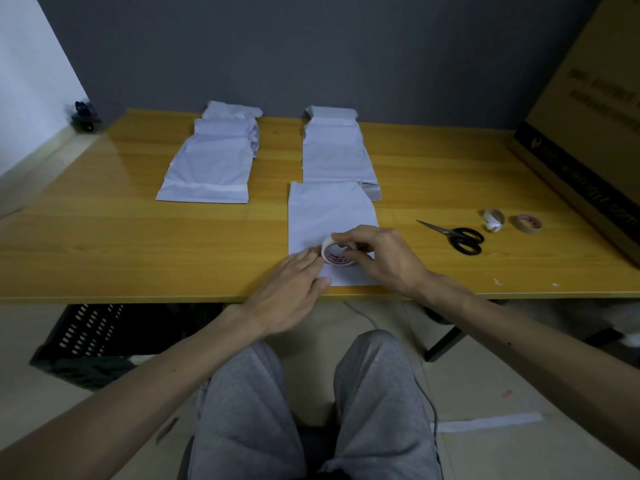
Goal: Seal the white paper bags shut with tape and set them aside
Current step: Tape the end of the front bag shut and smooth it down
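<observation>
Closest of all, a person's legs in grey trousers [304,403] sit below the front bag. A black slotted crate [90,341] stands on the floor under the worktop [104,244], down and to the left of that bag.

The front bag [332,209], a flat white paper bag, lies at the worktop's near edge, its bottom end almost flush with the edge. Both hands work together on its near half. The left hand [294,282] lies flat on the bag's lower left corner with its fingers straight, their tips touching the tape roll [337,252]. The right hand [384,258] comes in over the bag's lower right side, with fingers and thumb curled round that roll, which stands tilted on the bag with the red print inside its core showing.

To the right of the front bag, apart from it, black-handled scissors [457,237] lie with their blades pointing back toward it. Further right are two small rolls, a nearly spent roll [493,220] and a brownish roll [528,223].

Just behind the front bag, the right pile of bags [334,150] touches or slightly underlies its far end. Behind and to the left, well apart, lies the left pile of bags [211,161], each with a taped fold. Far right of the front bag, a large cardboard box [588,133] leans over the worktop's end.
</observation>
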